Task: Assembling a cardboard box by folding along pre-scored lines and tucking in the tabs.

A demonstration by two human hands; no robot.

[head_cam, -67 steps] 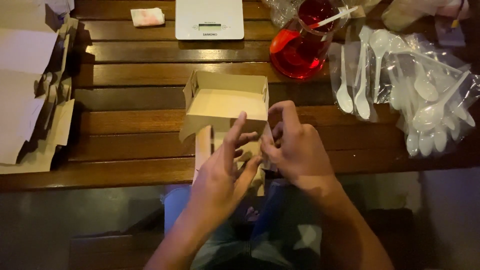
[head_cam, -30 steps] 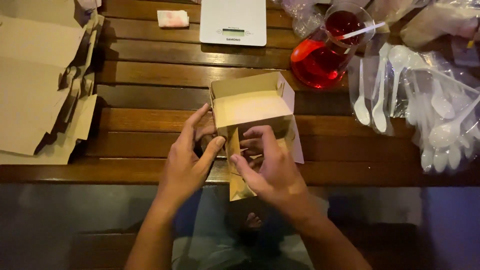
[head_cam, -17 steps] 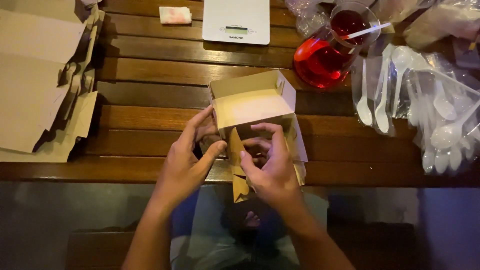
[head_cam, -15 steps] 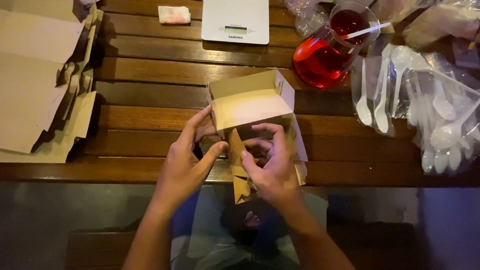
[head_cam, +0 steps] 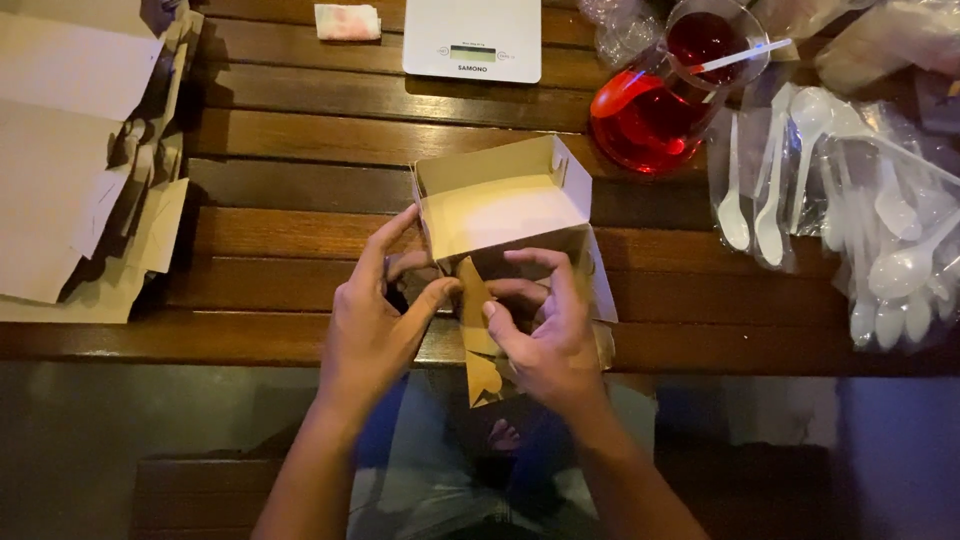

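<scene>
Head view: half-folded tan cardboard box (head_cam: 500,205)

Box (head_cam: 505,205): matt brown cardboard, smooth, paler inside. Table (head_cam: 300,140): dark slatted wood, lightly glossy. Flat blanks (head_cam: 70,150): same matt card. Spoons (head_cam: 770,190): white plastic in clear glossy film. Jug (head_cam: 665,95): clear, probably glass. Scale (head_cam: 472,38): smooth white plastic.

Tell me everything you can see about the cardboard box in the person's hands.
The cardboard box is brown, thin card, only partly folded. Its open tray part rests on the wooden table near the front edge, with low walls standing. A pointed flap hangs down past the table edge. The left hand and the right hand both grip it at the near side, thumbs against the flap. Nothing shows inside it.
</scene>
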